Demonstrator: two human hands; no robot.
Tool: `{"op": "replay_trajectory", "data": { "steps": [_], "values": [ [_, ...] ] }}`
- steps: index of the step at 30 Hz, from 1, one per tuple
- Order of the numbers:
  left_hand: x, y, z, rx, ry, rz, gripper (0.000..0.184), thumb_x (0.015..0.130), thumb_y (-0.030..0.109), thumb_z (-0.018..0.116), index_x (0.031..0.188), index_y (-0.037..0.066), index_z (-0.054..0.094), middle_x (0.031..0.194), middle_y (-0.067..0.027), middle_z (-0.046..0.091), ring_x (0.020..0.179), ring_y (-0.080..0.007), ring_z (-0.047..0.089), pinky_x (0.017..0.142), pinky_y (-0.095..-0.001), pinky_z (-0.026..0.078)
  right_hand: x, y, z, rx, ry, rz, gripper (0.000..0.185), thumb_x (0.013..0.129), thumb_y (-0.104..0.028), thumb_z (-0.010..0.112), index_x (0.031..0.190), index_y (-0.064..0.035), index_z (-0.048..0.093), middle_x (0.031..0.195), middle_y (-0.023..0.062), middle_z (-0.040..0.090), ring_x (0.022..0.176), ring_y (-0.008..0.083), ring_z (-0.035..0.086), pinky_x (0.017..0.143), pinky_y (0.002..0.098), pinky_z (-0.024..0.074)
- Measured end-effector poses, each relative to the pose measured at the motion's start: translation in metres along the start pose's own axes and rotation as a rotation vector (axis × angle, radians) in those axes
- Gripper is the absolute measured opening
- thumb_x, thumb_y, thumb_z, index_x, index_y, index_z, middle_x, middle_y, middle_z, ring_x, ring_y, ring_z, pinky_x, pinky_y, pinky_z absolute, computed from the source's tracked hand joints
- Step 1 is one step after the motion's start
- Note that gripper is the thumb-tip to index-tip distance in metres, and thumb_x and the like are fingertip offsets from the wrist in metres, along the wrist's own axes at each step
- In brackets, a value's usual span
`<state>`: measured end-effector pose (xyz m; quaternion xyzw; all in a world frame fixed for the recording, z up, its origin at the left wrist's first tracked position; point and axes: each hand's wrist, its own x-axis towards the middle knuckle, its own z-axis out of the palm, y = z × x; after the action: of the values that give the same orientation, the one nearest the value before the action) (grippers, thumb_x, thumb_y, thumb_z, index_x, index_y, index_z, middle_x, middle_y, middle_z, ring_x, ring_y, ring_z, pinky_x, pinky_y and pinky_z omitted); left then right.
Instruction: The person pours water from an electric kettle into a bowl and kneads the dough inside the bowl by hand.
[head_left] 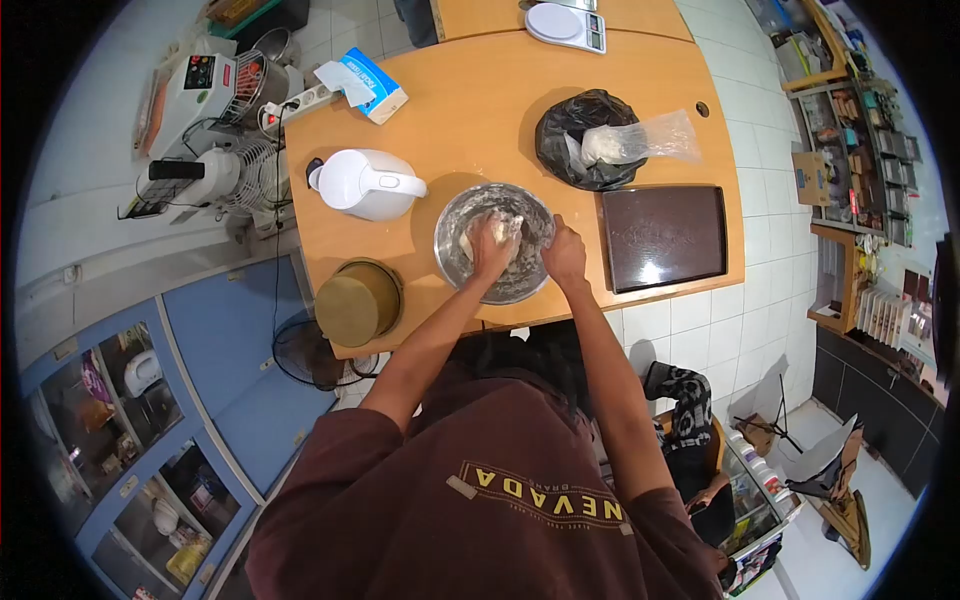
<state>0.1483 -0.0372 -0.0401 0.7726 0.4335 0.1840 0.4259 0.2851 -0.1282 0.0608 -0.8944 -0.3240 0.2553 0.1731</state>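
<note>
A metal mixing bowl (447,272) with flour-smeared walls stands near the front edge of the wooden table. My left hand (490,252) is down inside it, its fingers closed on pale, sticky dough (510,226). Part of the dough is hidden beneath that hand. On the right side, my right hand (565,254) grips the bowl by its rim. Left of the bowl stands a white electric kettle (368,184), with a tan round container (352,304) nearer to me. A dark baking tray (665,238) lies to the right of my right hand.
Behind the tray, a black plastic bag (590,112) holds a clear bag of white powder (612,146). A tissue box (372,86) and a power strip (310,100) lie at the far left. A kitchen scale (562,26) sits at the back. Someone sits at the lower right.
</note>
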Motion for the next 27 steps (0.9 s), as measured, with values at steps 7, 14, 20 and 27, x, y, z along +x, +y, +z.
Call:
{"op": "replay_trajectory", "data": {
  "steps": [7,14,20,27],
  "values": [
    [-0.004,-0.004,-0.06,0.04,-0.352,0.202,0.069,0.076,0.019,0.075,0.139,0.004,0.051,0.142,-0.0242,0.045,0.133,-0.0447,0.041,0.113,-0.0571,0.028,0.012,0.008,0.011,-0.008,-0.028,0.027,0.055,0.074,-0.007,0.074,0.124,-0.0014,0.054,0.096,0.0276,0.07,0.093,0.0451,0.068,0.081,0.0511,0.0562],
    [0.019,0.056,-0.116,0.515,-0.778,0.617,0.07,0.068,0.027,0.079,0.132,0.008,0.059,0.134,-0.023,0.049,0.128,-0.0399,0.046,0.112,-0.0547,0.031,0.01,0.008,0.01,-0.046,-0.046,0.014,0.049,0.077,-0.015,0.077,0.119,-0.0015,0.054,0.097,0.0248,0.07,0.093,0.0427,0.069,0.082,0.0495,0.0572],
    [0.015,0.026,-0.097,0.546,-0.717,0.711,0.069,0.068,0.031,0.079,0.129,0.007,0.059,0.129,-0.0181,0.055,0.125,-0.0377,0.05,0.111,-0.0517,0.036,0.006,0.013,0.016,0.022,-0.036,0.054,0.051,0.075,-0.011,0.078,0.119,-0.0016,0.055,0.097,0.0255,0.07,0.093,0.0435,0.069,0.082,0.0498,0.0569],
    [0.021,0.005,-0.069,0.514,-0.623,0.661,0.069,0.07,0.035,0.08,0.129,0.008,0.058,0.128,-0.0147,0.057,0.122,-0.0357,0.053,0.108,-0.0486,0.04,0.0,0.012,0.012,0.073,-0.032,0.025,0.049,0.073,-0.008,0.076,0.117,-0.0007,0.054,0.098,0.0275,0.069,0.094,0.0461,0.067,0.082,0.0514,0.0555]
  ]
}}
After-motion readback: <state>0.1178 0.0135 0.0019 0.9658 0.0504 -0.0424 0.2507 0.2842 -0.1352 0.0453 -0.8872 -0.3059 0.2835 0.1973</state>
